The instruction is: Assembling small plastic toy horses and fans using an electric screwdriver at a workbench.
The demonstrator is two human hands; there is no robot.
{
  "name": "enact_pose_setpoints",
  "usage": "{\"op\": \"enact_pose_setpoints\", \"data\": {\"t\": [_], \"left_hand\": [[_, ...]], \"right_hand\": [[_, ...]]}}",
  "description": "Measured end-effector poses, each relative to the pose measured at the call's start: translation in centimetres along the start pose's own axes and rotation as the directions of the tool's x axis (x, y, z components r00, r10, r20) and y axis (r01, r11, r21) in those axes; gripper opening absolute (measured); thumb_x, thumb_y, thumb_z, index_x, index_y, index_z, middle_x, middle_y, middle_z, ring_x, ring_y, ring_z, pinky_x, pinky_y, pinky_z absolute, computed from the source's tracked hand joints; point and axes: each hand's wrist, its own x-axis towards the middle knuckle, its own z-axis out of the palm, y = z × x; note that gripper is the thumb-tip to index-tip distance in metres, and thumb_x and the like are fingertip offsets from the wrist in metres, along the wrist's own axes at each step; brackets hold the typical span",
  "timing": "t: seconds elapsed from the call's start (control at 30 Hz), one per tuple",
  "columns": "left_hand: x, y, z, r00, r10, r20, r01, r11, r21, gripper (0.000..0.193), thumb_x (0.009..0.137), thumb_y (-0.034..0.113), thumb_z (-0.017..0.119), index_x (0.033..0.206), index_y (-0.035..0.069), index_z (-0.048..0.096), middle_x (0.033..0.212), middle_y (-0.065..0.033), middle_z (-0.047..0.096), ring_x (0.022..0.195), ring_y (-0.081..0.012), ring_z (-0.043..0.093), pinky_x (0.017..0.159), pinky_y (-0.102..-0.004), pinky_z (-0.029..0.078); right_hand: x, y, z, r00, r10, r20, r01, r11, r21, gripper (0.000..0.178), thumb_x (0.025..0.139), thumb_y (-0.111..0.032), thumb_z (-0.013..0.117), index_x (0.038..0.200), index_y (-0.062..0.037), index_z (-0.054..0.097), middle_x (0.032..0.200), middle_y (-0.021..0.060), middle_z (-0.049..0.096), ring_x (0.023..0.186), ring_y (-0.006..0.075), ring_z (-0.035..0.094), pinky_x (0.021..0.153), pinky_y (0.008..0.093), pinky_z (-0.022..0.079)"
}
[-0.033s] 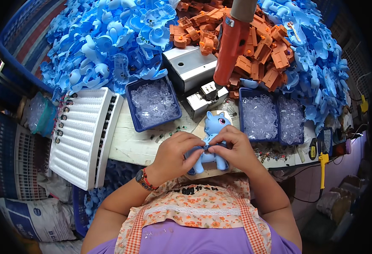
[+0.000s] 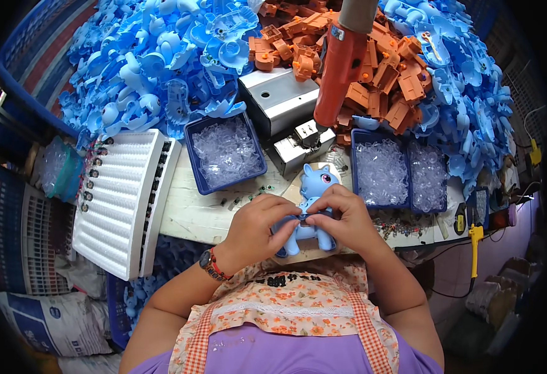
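Observation:
A light blue plastic toy pony (image 2: 319, 181) lies on a pale board at the table's near edge, its head pointing away from me and its purple eye facing up. Over its middle, my left hand (image 2: 262, 225) comes in from the left, thumb and forefinger pinched together. From the right my right hand (image 2: 343, 218) pinches at the same spot, its fingertips almost meeting the left ones. Whatever small piece sits between the fingertips is too covered to make out. The pony's legs (image 2: 309, 233) show below the fingers.
Blue trays (image 2: 197, 181) of clear plastic bits flank the pony. A red power screwdriver (image 2: 341, 75) hangs above a metal fixture (image 2: 286, 153). Behind are heaps of blue shells (image 2: 142, 68) and orange boxes (image 2: 385, 75). White foam trays (image 2: 114, 206) stand left; a yellow-handled tool (image 2: 475, 249) hangs right.

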Motion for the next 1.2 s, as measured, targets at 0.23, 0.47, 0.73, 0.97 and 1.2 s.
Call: {"op": "enact_pose_setpoints", "data": {"t": [0.23, 0.47, 0.73, 0.97, 1.2], "left_hand": [[-0.1, 0.0, 0.1, 1.000, 0.002, -0.018, -0.003, 1.000, -0.027, 0.019, 0.077, 0.006, 0.067, 0.095, 0.004, 0.069, 0.092, -0.0114, 0.066, 0.082, -0.0268, 0.063, 0.071, -0.0355, 0.049], [-0.1, 0.1, 0.2, 1.000, 0.004, -0.013, -0.004, 1.000, -0.020, 0.019, 0.078, 0.006, 0.067, 0.096, 0.004, 0.069, 0.094, -0.0116, 0.066, 0.085, -0.0269, 0.063, 0.073, -0.0354, 0.050], [-0.5, 0.4, -0.2, 1.000, -0.025, 0.001, 0.025, 0.999, -0.033, 0.031, 0.075, 0.012, 0.069, 0.104, 0.002, 0.066, 0.100, -0.0162, 0.065, 0.090, -0.0300, 0.063, 0.078, -0.0365, 0.050], [-0.9, 0.2, 0.0, 0.999, -0.043, 0.018, 0.043, 0.999, -0.033, 0.035, 0.075, 0.013, 0.068, 0.108, 0.003, 0.065, 0.104, -0.0169, 0.064, 0.093, -0.0313, 0.062, 0.080, -0.0372, 0.050], [-0.7, -0.3, -0.7, 0.999, -0.032, -0.027, 0.033, 0.999, 0.024, 0.031, 0.074, 0.017, 0.070, 0.103, 0.005, 0.068, 0.101, -0.0153, 0.064, 0.092, -0.0303, 0.062, 0.078, -0.0366, 0.051]], "right_hand": [[0.0, -0.2, 0.1, 1.000, -0.026, 0.006, 0.027, 0.997, -0.077, 0.014, 0.072, -0.008, 0.078, 0.085, -0.0070, 0.072, 0.084, 0.0002, 0.059, 0.068, 0.0077, 0.053, 0.056, 0.0221, 0.040], [0.1, 0.3, 0.1, 1.000, -0.027, -0.013, 0.027, 1.000, 0.015, 0.013, 0.072, -0.008, 0.077, 0.085, -0.0071, 0.072, 0.084, -0.0004, 0.059, 0.068, 0.0076, 0.052, 0.057, 0.0218, 0.039], [0.4, 0.5, -0.8, 0.990, -0.098, 0.102, 0.100, 0.995, -0.007, 0.023, 0.071, -0.007, 0.076, 0.094, -0.0062, 0.073, 0.083, 0.0015, 0.057, 0.074, 0.0084, 0.053, 0.062, 0.0224, 0.041], [0.0, -0.7, -1.6, 0.977, 0.005, 0.211, -0.002, 1.000, -0.015, 0.032, 0.069, -0.009, 0.077, 0.100, -0.0068, 0.071, 0.087, -0.0001, 0.054, 0.072, 0.0080, 0.051, 0.061, 0.0213, 0.041], [-0.3, -1.0, -0.4, 1.000, -0.006, 0.019, 0.007, 0.999, -0.053, 0.017, 0.071, -0.007, 0.077, 0.083, -0.0059, 0.065, 0.082, -0.0023, 0.057, 0.064, 0.0049, 0.049, 0.056, 0.0200, 0.039]]}}
